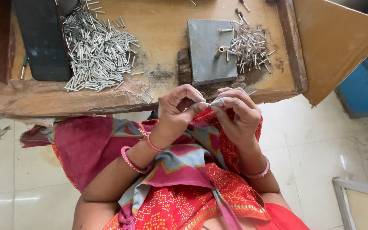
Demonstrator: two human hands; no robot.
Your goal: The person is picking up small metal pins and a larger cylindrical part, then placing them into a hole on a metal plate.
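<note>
Inspector: Nearest first. What do the hands hold?

Assessor: The left hand and right hand meet fingertip to fingertip just off the near edge of the workbench, above the lap. Both are curled nearly closed, pinching one small metal pin between them.

Inspector: Its axis?

Assessor: Roughly level, running left to right from one hand's fingertips to the other's. Neither hand is nearer; they share it.

Inspector: Beyond that?

Assessor: A grey metal block stands near the bench's near edge, straight ahead of the hands. A small heap of pins lies at its right side, a large heap of tubes toward the far left.
</note>
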